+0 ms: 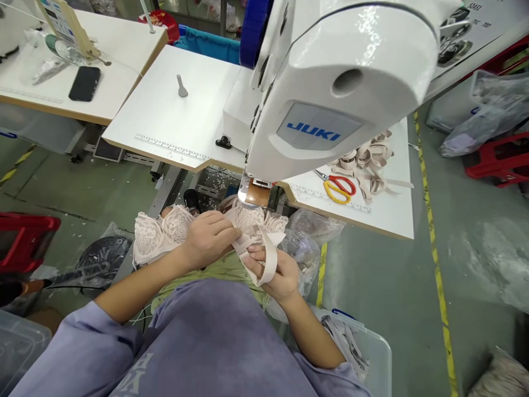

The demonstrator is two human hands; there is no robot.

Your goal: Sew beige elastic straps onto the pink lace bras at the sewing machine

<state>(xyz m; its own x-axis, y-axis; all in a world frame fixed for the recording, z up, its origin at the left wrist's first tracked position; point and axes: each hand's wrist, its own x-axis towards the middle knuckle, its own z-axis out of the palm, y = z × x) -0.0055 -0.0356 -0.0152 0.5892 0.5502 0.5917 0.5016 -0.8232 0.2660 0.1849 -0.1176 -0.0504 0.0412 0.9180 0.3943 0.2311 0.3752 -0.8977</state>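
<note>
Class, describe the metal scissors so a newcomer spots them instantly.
Find the big white JUKI sewing machine. Down to its right, beige fabric straps lie heaped on a white tabletop. Beside them, the metal scissors alone have red and yellow handles.

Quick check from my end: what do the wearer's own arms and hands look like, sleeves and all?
Both the left hand and the right hand are ungloved, with no watch or bracelet showing at either wrist. The forearms are bare below loose, mottled lavender sleeves. The shirt matches, with pale lettering partly visible on its front.
</note>
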